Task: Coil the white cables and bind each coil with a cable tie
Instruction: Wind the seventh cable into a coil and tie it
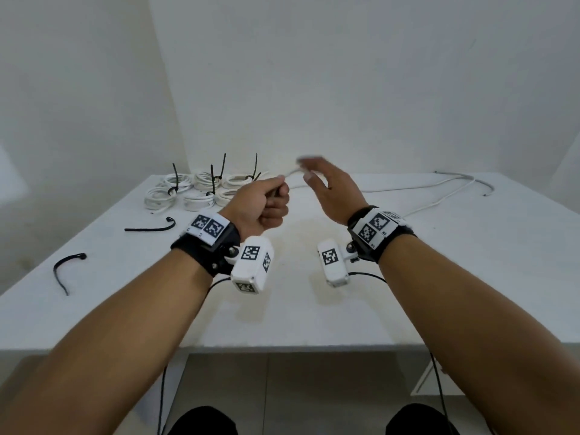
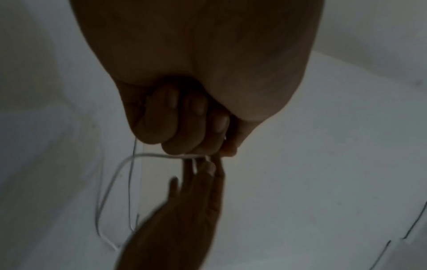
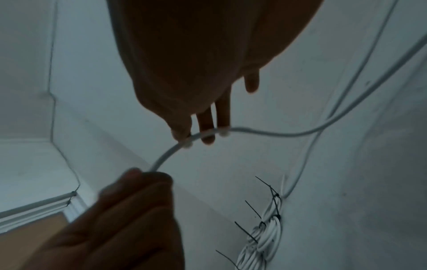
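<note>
The left hand [image 1: 265, 204] was fisted round one end of a loose white cable [image 3: 265, 133]; the right hand [image 1: 332, 188], fingers straight, guided it. Six tied coils [image 1: 201, 191] sat on the bench [image 1: 314, 309]; two spare ties [image 1: 150, 227] remained.

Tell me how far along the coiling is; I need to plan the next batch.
Done: about six tied coils at the table's far left. In hand: left hand grips one loose cable, right hand guiding it with straight fingers. Left: coiling and tying it; two spare ties wait.

Head view looks down; wrist views close, sharing the cable [image 3: 265, 134].
</note>
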